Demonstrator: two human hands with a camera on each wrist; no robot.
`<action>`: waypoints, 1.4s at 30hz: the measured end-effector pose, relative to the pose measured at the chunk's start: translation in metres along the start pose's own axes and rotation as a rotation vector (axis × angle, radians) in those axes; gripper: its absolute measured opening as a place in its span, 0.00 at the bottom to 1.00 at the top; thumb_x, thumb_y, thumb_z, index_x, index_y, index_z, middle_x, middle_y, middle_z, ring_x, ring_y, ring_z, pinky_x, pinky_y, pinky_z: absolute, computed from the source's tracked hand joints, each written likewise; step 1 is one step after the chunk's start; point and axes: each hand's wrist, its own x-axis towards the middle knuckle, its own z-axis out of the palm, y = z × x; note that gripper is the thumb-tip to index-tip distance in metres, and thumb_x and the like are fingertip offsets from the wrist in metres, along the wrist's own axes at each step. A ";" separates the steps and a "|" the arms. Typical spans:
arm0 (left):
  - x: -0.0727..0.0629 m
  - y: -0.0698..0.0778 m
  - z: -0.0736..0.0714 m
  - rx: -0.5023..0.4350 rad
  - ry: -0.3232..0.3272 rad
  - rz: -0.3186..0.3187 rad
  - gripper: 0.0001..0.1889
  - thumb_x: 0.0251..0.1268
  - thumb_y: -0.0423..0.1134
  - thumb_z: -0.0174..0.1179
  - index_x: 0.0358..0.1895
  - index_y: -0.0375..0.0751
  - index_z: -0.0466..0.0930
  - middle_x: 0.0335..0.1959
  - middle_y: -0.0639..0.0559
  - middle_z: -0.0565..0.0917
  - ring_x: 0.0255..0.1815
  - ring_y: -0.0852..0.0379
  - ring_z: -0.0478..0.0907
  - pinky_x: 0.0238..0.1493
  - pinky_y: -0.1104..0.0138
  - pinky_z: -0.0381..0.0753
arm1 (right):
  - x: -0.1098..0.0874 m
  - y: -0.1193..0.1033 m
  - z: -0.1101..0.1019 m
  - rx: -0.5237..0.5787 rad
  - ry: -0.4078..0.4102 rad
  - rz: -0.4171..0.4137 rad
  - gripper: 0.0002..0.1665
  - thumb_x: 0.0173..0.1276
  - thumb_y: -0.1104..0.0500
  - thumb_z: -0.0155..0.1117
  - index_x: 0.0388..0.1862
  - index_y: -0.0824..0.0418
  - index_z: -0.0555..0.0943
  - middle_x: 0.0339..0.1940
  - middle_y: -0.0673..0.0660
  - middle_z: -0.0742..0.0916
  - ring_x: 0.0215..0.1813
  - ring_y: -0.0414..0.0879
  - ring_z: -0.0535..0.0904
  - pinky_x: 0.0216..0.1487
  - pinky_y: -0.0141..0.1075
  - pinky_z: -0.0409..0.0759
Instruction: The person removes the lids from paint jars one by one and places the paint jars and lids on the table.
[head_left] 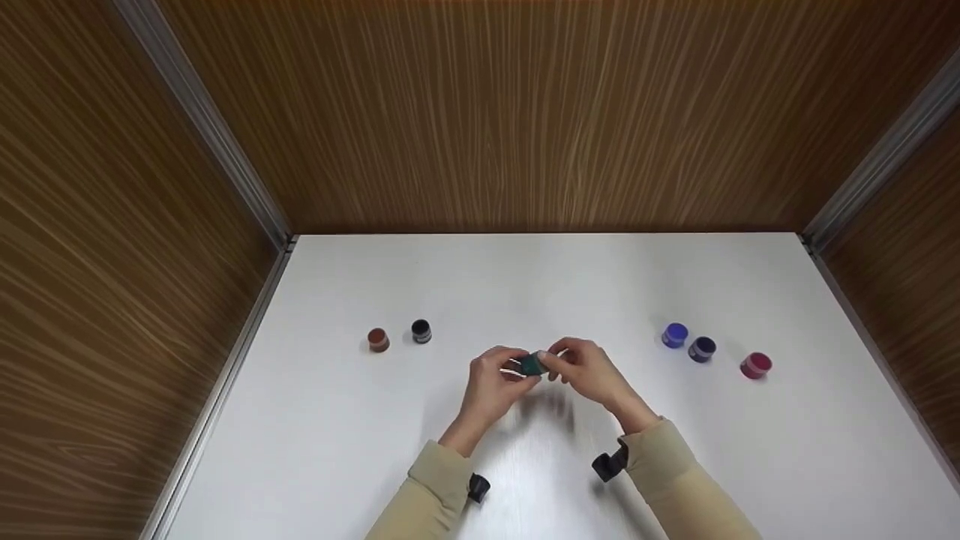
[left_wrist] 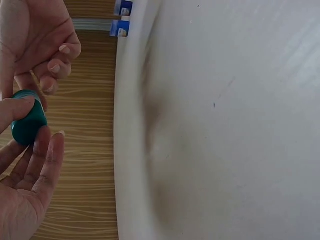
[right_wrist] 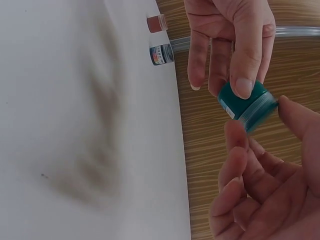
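A small green paint jar [head_left: 532, 364] is held above the white table between both hands. My left hand [head_left: 491, 382] grips the body of the jar; its thumb lies along the side in the right wrist view. My right hand [head_left: 589, 371] pinches the ridged lid [right_wrist: 259, 113] between thumb and index finger, its other fingers curled loosely. The lid sits on the jar, which is tilted. In the left wrist view the jar [left_wrist: 29, 122] shows its green base, with part of it behind the fingers.
On the white table [head_left: 337, 442], a brown jar [head_left: 378, 340] and a black jar [head_left: 421, 331] stand to the left. To the right are a violet jar [head_left: 675, 335], a dark jar [head_left: 702, 349] and a red jar [head_left: 756, 365]. Wood-grain panels [head_left: 480, 120] enclose the table's back and sides.
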 end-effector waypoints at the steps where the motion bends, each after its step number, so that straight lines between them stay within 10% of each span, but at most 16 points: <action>1: 0.000 0.000 0.000 -0.001 -0.002 0.003 0.15 0.53 0.31 0.74 0.44 0.35 0.84 0.39 0.51 0.82 0.38 0.56 0.84 0.36 0.72 0.83 | 0.000 0.000 0.000 -0.003 -0.004 -0.007 0.20 0.71 0.46 0.63 0.41 0.63 0.81 0.25 0.55 0.86 0.28 0.49 0.77 0.27 0.33 0.72; 12: -0.001 -0.001 -0.004 -0.033 -0.043 -0.020 0.14 0.55 0.33 0.72 0.45 0.36 0.84 0.40 0.51 0.82 0.39 0.56 0.84 0.38 0.70 0.84 | -0.002 0.003 -0.003 -0.046 -0.042 -0.128 0.20 0.70 0.53 0.65 0.57 0.60 0.79 0.37 0.53 0.85 0.31 0.51 0.79 0.31 0.34 0.76; 21: -0.001 -0.001 -0.004 -0.024 -0.052 0.002 0.14 0.56 0.34 0.72 0.45 0.37 0.84 0.40 0.51 0.82 0.39 0.59 0.83 0.39 0.70 0.84 | -0.001 -0.001 0.000 -0.066 -0.014 -0.085 0.18 0.71 0.46 0.63 0.44 0.60 0.80 0.23 0.57 0.85 0.21 0.41 0.71 0.23 0.32 0.65; 30: 0.000 -0.001 -0.006 -0.070 -0.051 -0.007 0.15 0.54 0.31 0.73 0.45 0.34 0.83 0.41 0.48 0.82 0.41 0.53 0.84 0.40 0.63 0.85 | -0.004 0.002 -0.003 -0.065 -0.050 -0.194 0.22 0.71 0.54 0.64 0.61 0.59 0.74 0.38 0.54 0.83 0.32 0.47 0.77 0.33 0.35 0.75; 42: -0.003 0.000 -0.005 -0.052 -0.060 -0.009 0.16 0.52 0.29 0.73 0.45 0.35 0.83 0.40 0.51 0.83 0.39 0.57 0.84 0.39 0.62 0.85 | -0.004 0.003 -0.003 -0.086 -0.061 -0.186 0.13 0.71 0.52 0.64 0.48 0.57 0.80 0.35 0.51 0.83 0.33 0.45 0.77 0.34 0.36 0.76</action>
